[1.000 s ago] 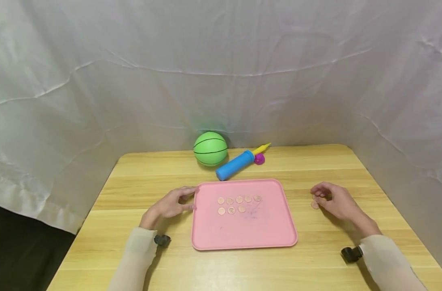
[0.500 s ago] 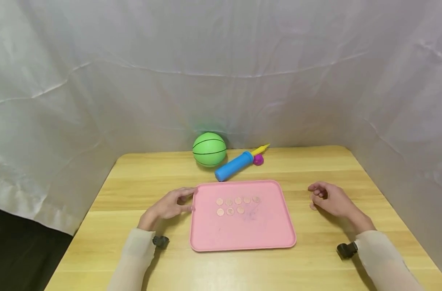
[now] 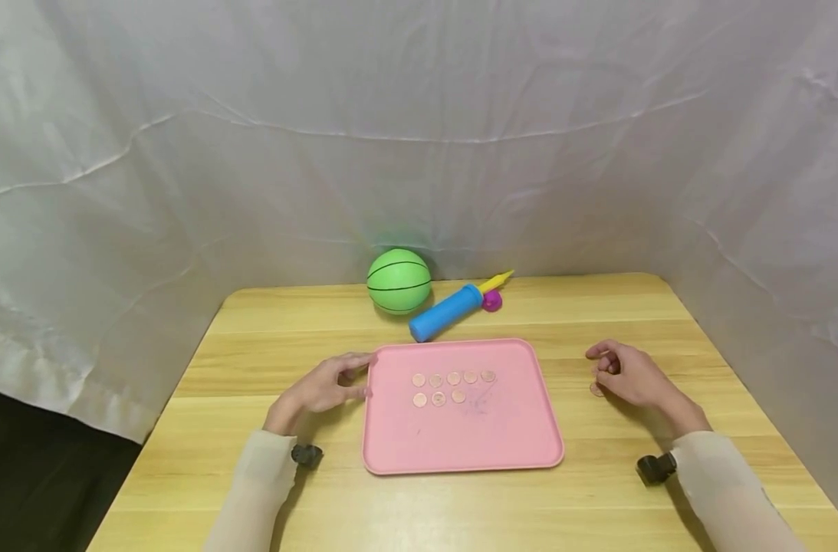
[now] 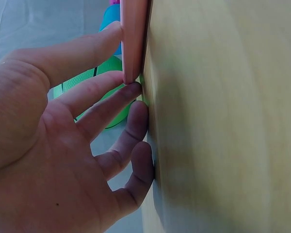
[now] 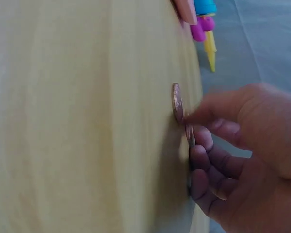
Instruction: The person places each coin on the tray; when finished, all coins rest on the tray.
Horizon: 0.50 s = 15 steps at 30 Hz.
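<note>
Right hand [image 3: 629, 376] has curled tighter, pinching a coin [image 5: 177, 102] off the worktop [image 3: 598, 468]; left hand's [image 3: 322, 389] relaxed fingers steady the tray [image 3: 515, 445]. Next: carry it across.

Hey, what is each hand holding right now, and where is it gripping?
The right hand pinches a coin by its edge on the table. The left hand holds nothing; its fingers touch the pink tray's left rim.

You see a matt pink plastic tray [image 3: 460, 437], copper-coloured metal coins [image 3: 453, 379], a smooth pale wooden table [image 3: 308, 322] and creased white cloth backdrop [image 3: 253, 138], upper frame.
</note>
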Available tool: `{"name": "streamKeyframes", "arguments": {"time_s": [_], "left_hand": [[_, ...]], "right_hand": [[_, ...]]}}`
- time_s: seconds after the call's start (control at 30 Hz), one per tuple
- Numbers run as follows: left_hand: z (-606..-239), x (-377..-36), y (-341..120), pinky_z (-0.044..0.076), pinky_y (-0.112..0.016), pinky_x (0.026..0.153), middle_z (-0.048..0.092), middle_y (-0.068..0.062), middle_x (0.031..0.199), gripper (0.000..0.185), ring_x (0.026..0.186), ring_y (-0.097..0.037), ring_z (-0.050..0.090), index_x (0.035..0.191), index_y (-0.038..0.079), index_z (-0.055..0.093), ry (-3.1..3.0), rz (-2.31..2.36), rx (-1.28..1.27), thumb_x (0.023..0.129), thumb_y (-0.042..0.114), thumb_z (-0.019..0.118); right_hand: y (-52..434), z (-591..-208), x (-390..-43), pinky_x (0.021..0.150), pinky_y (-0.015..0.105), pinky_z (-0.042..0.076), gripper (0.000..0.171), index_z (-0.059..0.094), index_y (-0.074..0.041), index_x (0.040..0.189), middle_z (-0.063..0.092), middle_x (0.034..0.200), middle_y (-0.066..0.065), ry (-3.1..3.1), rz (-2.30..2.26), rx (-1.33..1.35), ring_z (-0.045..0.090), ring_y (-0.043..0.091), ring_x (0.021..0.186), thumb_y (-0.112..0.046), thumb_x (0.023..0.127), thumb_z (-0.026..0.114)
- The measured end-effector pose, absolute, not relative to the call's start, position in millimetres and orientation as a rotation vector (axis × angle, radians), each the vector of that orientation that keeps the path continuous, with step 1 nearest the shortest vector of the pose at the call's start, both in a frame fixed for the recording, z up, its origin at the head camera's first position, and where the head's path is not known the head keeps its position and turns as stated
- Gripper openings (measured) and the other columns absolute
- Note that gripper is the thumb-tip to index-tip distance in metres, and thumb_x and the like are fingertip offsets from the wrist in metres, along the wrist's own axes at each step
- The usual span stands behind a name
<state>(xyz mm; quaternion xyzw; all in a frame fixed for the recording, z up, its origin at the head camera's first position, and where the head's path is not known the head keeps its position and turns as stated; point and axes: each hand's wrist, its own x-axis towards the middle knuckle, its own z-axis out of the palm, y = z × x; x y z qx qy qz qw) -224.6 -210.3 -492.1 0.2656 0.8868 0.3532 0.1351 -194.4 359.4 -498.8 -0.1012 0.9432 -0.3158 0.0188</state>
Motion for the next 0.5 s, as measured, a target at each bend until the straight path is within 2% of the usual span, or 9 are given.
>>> {"name": "streamKeyframes", "arguments": {"time_s": [0.37,0.5], "left_hand": [[-490.4,-224.5,-208.5,0.055,-0.056,0.114,0.056,-0.022,0.163,0.065,0.126,-0.033,0.062,0.16,0.002,0.053,2.556,1.034,0.762,0.102,0.016,0.078],[-490.1,-223.9,-208.6,0.055,-0.055,0.113,0.057,-0.022,0.162,0.065,0.124,-0.032,0.061,0.16,0.002,0.053,2.554,1.038,0.752,0.102,0.016,0.078]], "right_hand": [[360.6,-493.4,-194.7,0.072,0.019,0.049,0.027,0.066,0.006,0.124,0.068,0.102,0.012,2.943,-0.963,-0.278,0.057,0.016,0.089,-0.007,0.101,0.074],[359.2,-491.6,-196.0,0.071,0.02,0.048,0.028,0.065,0.007,0.122,0.067,0.099,0.012,2.924,-0.934,-0.229,0.057,0.019,0.089,-0.008,0.101,0.075]]}}
